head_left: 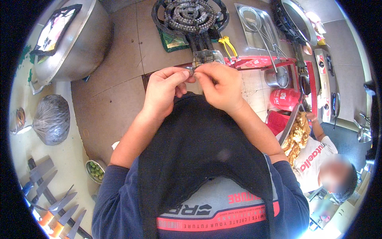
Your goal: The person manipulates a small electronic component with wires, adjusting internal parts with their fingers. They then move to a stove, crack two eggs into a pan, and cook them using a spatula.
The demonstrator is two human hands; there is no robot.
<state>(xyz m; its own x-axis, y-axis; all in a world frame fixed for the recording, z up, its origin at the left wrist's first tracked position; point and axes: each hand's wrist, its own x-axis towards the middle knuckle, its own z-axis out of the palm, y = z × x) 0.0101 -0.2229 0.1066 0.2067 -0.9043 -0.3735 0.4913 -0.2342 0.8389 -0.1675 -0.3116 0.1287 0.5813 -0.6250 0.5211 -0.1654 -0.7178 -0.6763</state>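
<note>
My left hand [165, 85] and my right hand [223, 85] meet at the centre, fingertips pinched together. Between them is a small shiny metal piece [190, 70], mostly covered by the fingers; its exact kind does not show. Just beyond my fingertips is the metal fitting [206, 57] at the near end of a black cast-iron gas burner [191, 16]. Whether the small piece joins that fitting I cannot tell. Yellow-handled pliers [228, 47] lie to the right of the burner's stem. A green packet-like thing [173, 44] lies partly under the burner.
A large metal pot [87, 47] stands at left. Knives [59, 215] hang lower left, near a bowl of green fruit [95, 171]. At right are a metal tray [260, 34] with strainers and a red cylinder [284, 98]. Another person [314, 159] stands beside golden-brown food [297, 137].
</note>
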